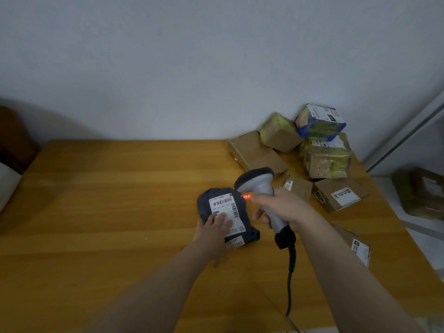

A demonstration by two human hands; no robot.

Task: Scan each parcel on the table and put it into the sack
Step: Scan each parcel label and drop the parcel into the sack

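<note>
From my feed I see a wooden table (108, 200) filling the lower view, set against a plain wall. At its far right corner sits a heap of cardboard boxes (329, 162), some wrapped in yellowish tape, with a blue box (319, 122) on top; a flat box (254, 152) lies at the heap's left edge, and one more box (358, 243) stands apart at the near right edge of the table. Right of the table's middle lies the dark bag parcel (206, 200), flat on the wood and just left of the heap. The grey scanner (259, 183) hangs just right of the parcel, head tipped toward it, its black cable (290, 272) trailing toward me. My right hand (283, 205) is wrapped round the scanner's handle. My left hand (215, 228) lies with straight fingers flat on the near half of the parcel's white label (224, 205), gripping nothing. A small red glow (247, 195) shows at the parcel's right edge, beside my right fingertip.
</note>
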